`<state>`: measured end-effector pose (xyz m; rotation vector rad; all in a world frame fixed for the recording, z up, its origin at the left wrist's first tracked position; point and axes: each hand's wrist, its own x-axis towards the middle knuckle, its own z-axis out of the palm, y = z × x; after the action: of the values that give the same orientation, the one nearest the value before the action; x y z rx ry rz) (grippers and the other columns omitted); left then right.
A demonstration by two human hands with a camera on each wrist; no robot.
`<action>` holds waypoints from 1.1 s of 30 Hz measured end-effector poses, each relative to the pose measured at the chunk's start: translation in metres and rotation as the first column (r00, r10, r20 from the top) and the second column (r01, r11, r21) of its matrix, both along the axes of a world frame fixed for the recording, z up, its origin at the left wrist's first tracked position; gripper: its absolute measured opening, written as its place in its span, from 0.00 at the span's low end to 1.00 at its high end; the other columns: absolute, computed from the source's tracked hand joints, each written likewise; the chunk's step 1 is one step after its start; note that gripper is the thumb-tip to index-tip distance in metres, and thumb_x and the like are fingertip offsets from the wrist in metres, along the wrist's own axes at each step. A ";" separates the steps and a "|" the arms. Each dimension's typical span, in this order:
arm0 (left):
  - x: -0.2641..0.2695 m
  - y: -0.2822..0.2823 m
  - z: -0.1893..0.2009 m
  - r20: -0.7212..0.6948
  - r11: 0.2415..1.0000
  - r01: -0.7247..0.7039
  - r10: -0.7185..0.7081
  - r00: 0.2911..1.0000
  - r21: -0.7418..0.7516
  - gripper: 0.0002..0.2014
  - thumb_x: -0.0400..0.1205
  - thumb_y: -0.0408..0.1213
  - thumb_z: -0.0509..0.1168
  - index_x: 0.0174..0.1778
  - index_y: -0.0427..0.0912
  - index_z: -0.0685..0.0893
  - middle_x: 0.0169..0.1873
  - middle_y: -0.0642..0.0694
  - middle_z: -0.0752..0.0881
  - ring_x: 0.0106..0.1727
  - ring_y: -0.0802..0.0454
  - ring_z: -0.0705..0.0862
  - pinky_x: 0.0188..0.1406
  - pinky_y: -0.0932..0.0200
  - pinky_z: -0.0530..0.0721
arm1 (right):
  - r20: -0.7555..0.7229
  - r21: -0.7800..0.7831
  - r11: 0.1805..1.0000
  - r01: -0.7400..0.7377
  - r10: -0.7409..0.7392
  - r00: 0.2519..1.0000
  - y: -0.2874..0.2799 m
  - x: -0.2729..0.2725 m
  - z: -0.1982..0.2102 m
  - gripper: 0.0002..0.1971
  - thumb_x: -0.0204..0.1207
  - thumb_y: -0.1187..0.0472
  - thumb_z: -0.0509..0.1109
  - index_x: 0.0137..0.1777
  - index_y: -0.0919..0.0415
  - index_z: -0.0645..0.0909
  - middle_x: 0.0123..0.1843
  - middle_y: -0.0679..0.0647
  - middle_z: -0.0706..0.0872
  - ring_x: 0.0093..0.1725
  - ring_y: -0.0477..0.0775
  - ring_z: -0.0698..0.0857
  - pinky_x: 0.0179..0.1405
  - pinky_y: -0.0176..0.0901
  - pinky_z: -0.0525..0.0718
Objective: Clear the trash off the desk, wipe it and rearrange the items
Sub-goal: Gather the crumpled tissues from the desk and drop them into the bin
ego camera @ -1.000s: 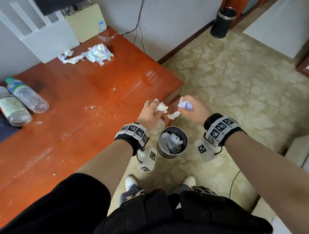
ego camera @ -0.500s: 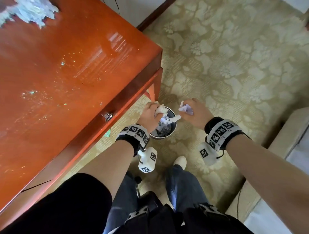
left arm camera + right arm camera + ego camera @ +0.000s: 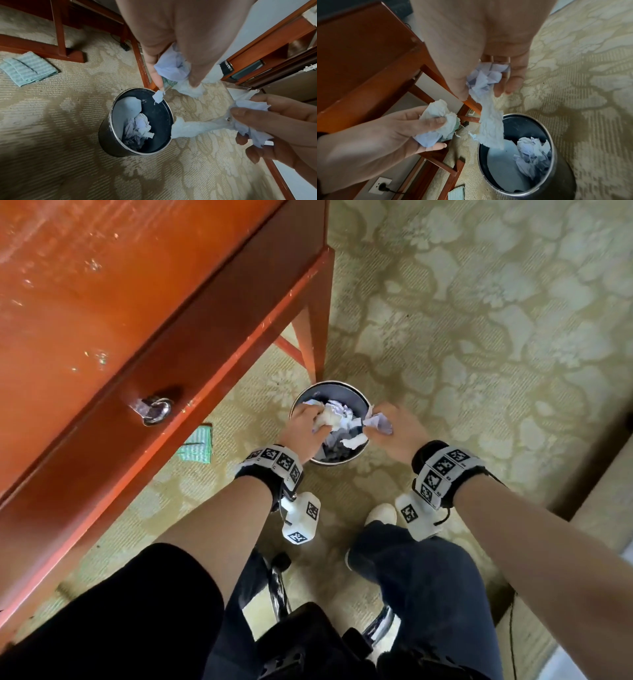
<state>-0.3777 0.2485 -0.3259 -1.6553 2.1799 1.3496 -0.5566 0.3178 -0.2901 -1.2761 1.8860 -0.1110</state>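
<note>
Carpet (image 3: 479, 337) with a pale flower pattern carries everything at this moment, and the red-brown desk (image 3: 102, 302) stands over its left part, one leg coming down just beside the round metal bin (image 3: 363, 405). The bin sits on the floor near the desk's corner, already part filled with crumpled paper (image 3: 137, 128). A folded green cloth (image 3: 29, 67) lies on the carpet under the desk's edge, apart from the bin. Above the bin's rim the left hand (image 3: 305, 426) has its fingers curled round a wad of tissue (image 3: 436, 125), and the right hand (image 3: 394, 429) pinches a second crumpled tissue (image 3: 486, 77) from which a torn strip (image 3: 491, 125) hangs toward the opening. This trash looks very light, soft and easily torn; it should crush under a loose grip anywhere on the wad, but loose tails may drift or catch the rim, so gathering them into the ball before letting go seems wise.
</note>
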 end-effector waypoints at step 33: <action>0.001 -0.011 -0.029 -0.038 0.952 -0.096 0.112 0.993 0.291 0.31 0.85 0.43 0.60 0.83 0.42 0.56 0.80 0.42 0.62 0.80 0.45 0.63 0.74 0.55 0.63 | 0.325 0.249 0.867 0.431 -0.494 0.807 -0.034 0.019 -0.050 0.29 0.81 0.46 0.64 0.79 0.53 0.66 0.75 0.54 0.74 0.71 0.55 0.76 0.72 0.52 0.75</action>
<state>-0.3763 0.2377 -0.3552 -1.6565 1.8321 1.6663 -0.5378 0.2836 -0.3401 -0.5993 1.7810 -0.4230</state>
